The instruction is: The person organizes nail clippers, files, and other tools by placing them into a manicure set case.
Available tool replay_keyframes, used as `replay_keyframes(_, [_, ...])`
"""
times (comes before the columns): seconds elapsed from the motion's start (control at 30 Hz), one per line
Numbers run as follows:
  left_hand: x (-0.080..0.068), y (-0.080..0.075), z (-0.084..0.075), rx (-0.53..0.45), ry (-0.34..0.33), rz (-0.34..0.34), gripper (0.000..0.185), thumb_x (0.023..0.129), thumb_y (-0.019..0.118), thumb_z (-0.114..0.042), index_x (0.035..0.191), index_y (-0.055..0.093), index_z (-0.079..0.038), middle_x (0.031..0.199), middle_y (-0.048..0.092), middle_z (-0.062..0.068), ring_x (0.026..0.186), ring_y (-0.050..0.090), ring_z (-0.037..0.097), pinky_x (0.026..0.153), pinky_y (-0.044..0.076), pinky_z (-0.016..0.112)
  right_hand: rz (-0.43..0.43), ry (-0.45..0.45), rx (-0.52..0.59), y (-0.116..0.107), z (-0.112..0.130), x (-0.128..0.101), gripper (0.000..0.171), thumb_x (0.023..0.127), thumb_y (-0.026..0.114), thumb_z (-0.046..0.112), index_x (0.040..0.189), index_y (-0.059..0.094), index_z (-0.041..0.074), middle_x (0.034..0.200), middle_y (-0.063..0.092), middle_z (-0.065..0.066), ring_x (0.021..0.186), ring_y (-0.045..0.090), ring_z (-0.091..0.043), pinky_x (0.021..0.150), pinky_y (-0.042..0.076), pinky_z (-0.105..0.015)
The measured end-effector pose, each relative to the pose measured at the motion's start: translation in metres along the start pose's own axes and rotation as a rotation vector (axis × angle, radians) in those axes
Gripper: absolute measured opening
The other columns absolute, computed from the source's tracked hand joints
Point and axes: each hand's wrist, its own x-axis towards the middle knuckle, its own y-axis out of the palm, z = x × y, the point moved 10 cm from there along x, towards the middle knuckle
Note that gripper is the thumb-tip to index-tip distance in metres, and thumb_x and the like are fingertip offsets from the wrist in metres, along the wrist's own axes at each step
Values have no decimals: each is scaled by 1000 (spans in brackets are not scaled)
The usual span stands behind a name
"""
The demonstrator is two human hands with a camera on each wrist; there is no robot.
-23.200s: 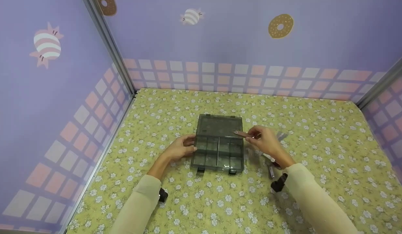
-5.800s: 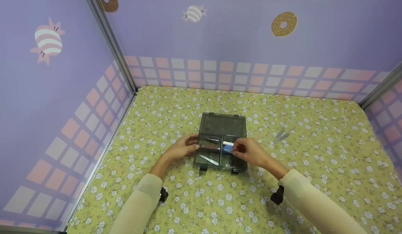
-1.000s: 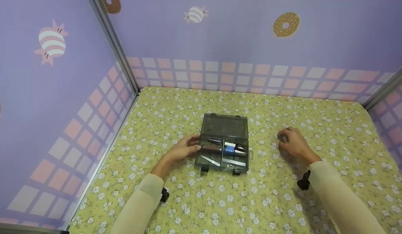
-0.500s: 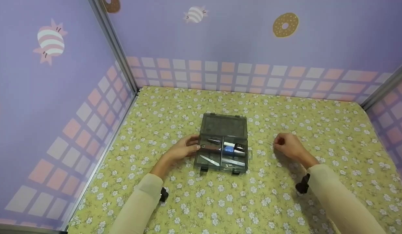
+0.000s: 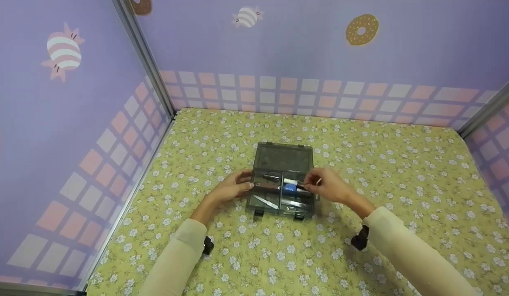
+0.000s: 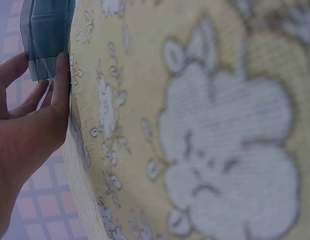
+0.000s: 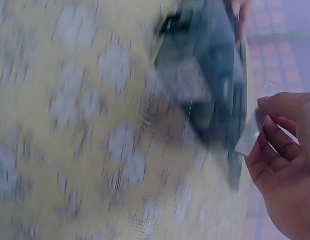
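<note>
Grey see-through plastic box (image 5: pixel 284 181) sits open on the yellow flowery cloth (image 5: pixel 361 246). Our left hand (image 5: pixel 231 190) presses its side with straight fingers. Our right hand (image 5: pixel 326 187) pinches a thin clear strip (image 7: pixel 252 131) over the box — light, bendy, slippery, so we hold its end.

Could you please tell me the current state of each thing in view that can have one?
Organizer box: open, lid laid back flat.
Box compartments: holding several small tools.
Left hand: touching the box's left side.
Right hand: pinching a small clear piece over the box.
</note>
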Motion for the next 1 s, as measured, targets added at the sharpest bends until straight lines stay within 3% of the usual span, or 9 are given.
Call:
replay_keyframes(0.17, [2, 3, -2, 3, 5, 1, 64, 108, 62, -12, 164, 33, -2, 163, 41, 21, 147, 47, 37, 115, 47, 50, 57, -39, -5, 21, 17, 2, 6, 99, 76, 10, 98, 74, 5, 87, 71, 0, 75, 64, -13, 66, 55, -28])
replay_keyframes(0.4, [5, 4, -2, -18, 2, 3, 63, 108, 61, -10, 164, 33, -2, 163, 42, 21, 147, 46, 36, 115, 47, 49, 64, -38, -30, 36, 19, -1, 5, 99, 75, 8, 96, 74, 12, 85, 68, 5, 71, 62, -10, 64, 53, -28])
replay_keyframes(0.6, [7, 5, -1, -10, 14, 8, 63, 108, 61, -9, 164, 33, -1, 162, 43, 22, 147, 46, 37, 116, 47, 49, 43, -55, -39, 36, 21, -3, 4, 97, 77, 5, 99, 73, 7, 88, 67, 3, 74, 63, -12, 65, 54, -29])
replay_keyframes(0.73, [4, 3, -1, 48, 31, -3, 63, 109, 61, -12, 164, 33, -2, 164, 41, 21, 150, 43, 36, 118, 44, 49, 40, -68, -31, 30, 26, -3, 11, 97, 77, 4, 107, 73, 2, 95, 69, -1, 82, 66, -15, 71, 57, -31])
replay_keyframes(0.87, [-1, 2, -6, 53, 35, -47, 63, 109, 60, -9, 164, 30, 1, 164, 38, 24, 153, 38, 38, 120, 41, 51, 67, -70, -29, 21, 35, -5, 19, 100, 77, 12, 115, 72, 4, 101, 71, -3, 89, 68, -20, 77, 60, -37])
replay_keyframes(1.0, [-10, 0, -15, 32, -14, -161, 63, 107, 60, -3, 163, 32, 1, 162, 41, 23, 150, 41, 39, 115, 46, 53, 92, -74, -46, 11, 47, -10, 33, 102, 75, 24, 131, 68, 8, 116, 71, -9, 101, 68, -28, 86, 59, -51])
